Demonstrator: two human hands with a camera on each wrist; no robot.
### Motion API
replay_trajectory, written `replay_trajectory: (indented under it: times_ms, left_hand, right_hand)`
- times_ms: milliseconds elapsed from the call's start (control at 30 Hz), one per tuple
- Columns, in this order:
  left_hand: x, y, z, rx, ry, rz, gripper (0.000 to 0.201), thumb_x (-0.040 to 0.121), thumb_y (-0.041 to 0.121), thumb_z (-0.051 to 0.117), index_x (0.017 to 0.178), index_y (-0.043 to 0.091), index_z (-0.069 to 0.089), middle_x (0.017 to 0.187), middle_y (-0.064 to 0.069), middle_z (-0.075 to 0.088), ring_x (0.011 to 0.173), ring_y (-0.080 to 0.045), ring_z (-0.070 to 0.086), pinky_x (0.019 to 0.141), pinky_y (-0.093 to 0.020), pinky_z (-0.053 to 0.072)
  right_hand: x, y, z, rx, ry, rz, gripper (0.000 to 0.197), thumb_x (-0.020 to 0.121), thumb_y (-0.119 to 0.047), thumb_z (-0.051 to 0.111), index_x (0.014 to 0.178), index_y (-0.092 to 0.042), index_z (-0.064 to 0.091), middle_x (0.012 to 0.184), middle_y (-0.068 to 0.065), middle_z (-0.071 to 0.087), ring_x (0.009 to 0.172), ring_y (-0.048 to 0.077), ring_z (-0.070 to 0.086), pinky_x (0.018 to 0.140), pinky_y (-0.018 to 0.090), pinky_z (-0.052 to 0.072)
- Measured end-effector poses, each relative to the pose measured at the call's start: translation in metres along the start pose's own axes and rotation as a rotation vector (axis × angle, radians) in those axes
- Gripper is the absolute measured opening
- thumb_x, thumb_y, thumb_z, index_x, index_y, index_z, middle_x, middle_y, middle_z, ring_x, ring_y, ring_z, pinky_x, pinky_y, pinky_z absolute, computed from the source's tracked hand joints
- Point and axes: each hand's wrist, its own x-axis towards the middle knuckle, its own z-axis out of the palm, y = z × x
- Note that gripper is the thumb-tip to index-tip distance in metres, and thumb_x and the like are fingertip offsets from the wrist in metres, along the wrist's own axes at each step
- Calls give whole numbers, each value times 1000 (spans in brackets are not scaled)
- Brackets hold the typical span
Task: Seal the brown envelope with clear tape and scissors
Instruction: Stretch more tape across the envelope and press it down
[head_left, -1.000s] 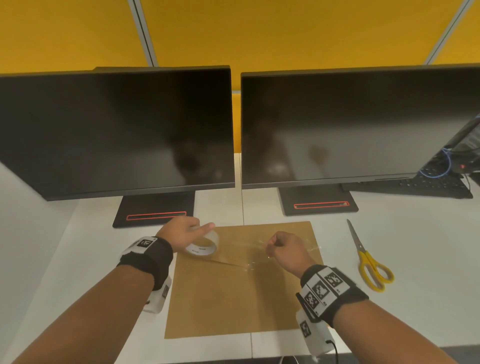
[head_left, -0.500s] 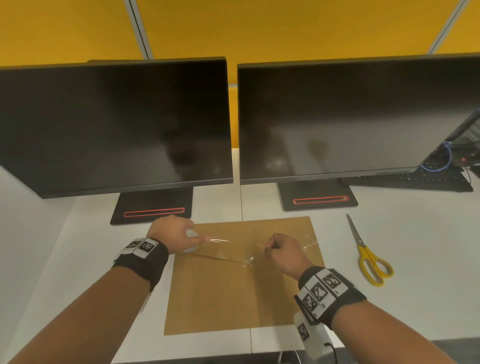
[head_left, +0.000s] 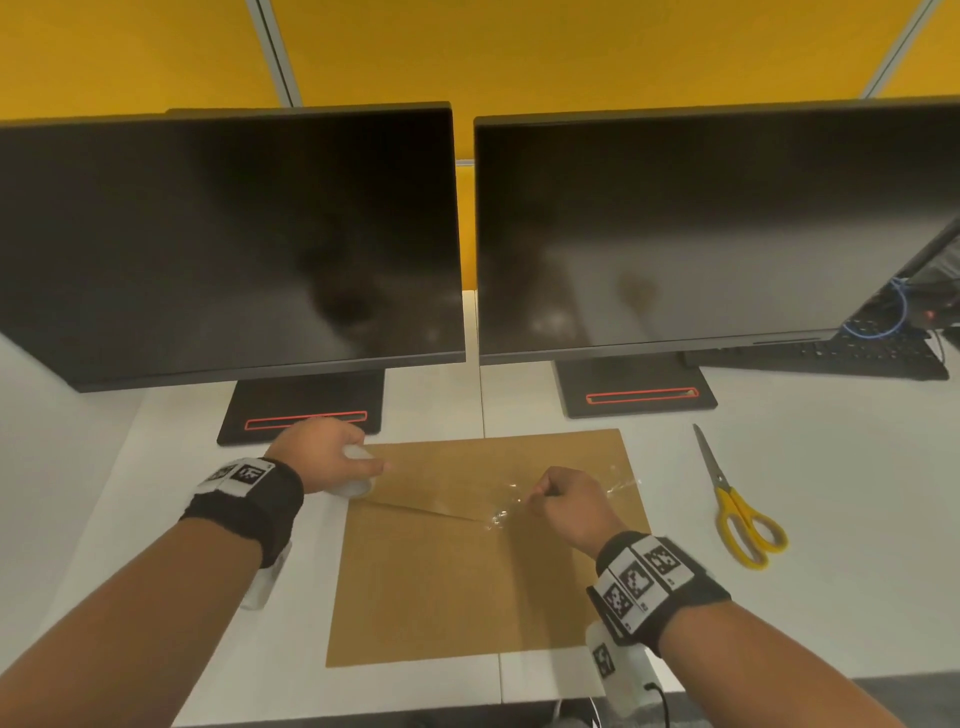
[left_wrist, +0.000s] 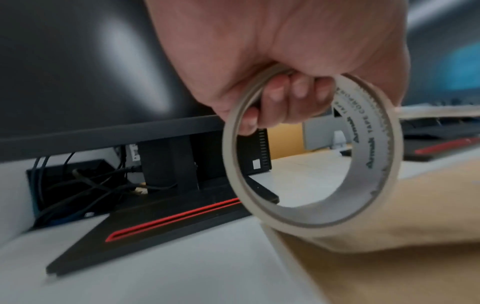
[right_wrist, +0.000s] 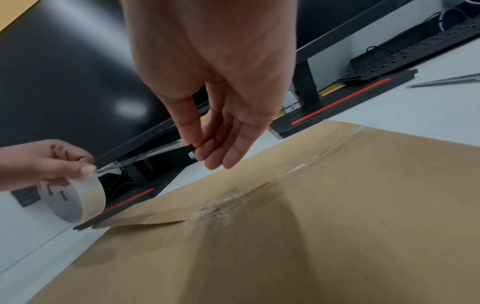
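My left hand grips the roll of clear tape, with my fingers curled through its core, and holds it at the left edge of the brown envelope, just above the table. The roll stands on its rim, its open core facing the left monitor's base on one side and my body on the other. My right hand pinches the free end of the tape strip between thumb and fingertips, above the envelope's upper right part. The strip runs taut between my two hands, its long axis left to right across the envelope and clear of the paper. The envelope lies flat on the table in front of the two monitors, its long axis running away from me, flap end toward the monitors. The flap's left part is lifted slightly; its right part carries wrinkled clear tape already stuck down. The yellow-handled scissors lie on the table well right of the envelope, blades pointing away from me toward the right monitor's base.
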Motion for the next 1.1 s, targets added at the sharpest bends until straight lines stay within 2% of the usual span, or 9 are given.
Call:
replay_trajectory:
  times_ms: [100,233,400,467,600,667,800,967,1100]
  left_hand:
    - [0,1,-3,189,-47,-32,43,75,75,49,82,33,58,78,12,52,82,-15,55,71,-28,45]
    - [-2,5,1,318,-61,-67,49,75,78,44,70,30,50,70,12,47,75,-14,51,68,-28,44]
    - [-5,4,9,340,-92,-95,50,76,78,42,71,29,50,69,9,49,74,-16,52,65,-28,41]
    - [-6,3,11,353,-97,-90,52,76,78,41,74,28,54,71,8,52,74,-16,54,66,-28,43]
    - [-6,2,17,358,-106,-94,53,76,77,41,83,27,57,82,7,61,81,-17,58,70,-29,47]
    - [-6,3,20,375,-113,-88,55,78,75,42,90,25,63,90,6,66,86,-17,61,73,-29,49]
    - [-6,8,24,438,-141,-89,53,82,69,43,99,24,64,96,3,67,90,-18,62,74,-30,47]
    - [-8,14,28,484,-185,-89,49,85,64,43,100,21,62,101,1,66,94,-19,62,78,-30,47]
    - [-8,18,29,511,-186,-86,49,87,62,42,104,20,62,103,0,67,96,-20,63,80,-31,48]
  right_hand:
    - [0,1,8,-24,-24,3,19,87,-11,55,69,-15,51,73,-1,55,65,9,49,55,17,40]
    - [2,7,16,-70,-44,38,18,87,-13,56,70,-15,51,71,-4,53,64,8,48,54,16,38]
    - [8,13,24,-119,-51,54,10,85,-13,56,79,-8,62,80,2,61,77,16,55,61,19,42]
    - [10,15,27,-132,-54,53,15,85,-13,56,87,-3,67,87,7,67,81,18,59,65,21,44]
    - [14,18,31,-159,-61,58,16,84,-15,58,90,-5,70,93,7,71,89,20,64,76,24,49]
    - [16,18,33,-168,-64,57,16,84,-16,58,87,-5,70,91,5,70,87,19,63,75,24,47]
    - [17,18,38,-156,-70,50,13,81,-15,60,74,-8,68,73,0,63,74,17,59,60,18,42]
    - [20,20,43,-181,-95,53,18,79,-15,59,64,-10,67,62,0,61,65,17,59,60,21,43]
    - [23,20,47,-251,-89,43,17,78,-21,58,72,-11,71,86,9,68,81,23,65,73,28,53]
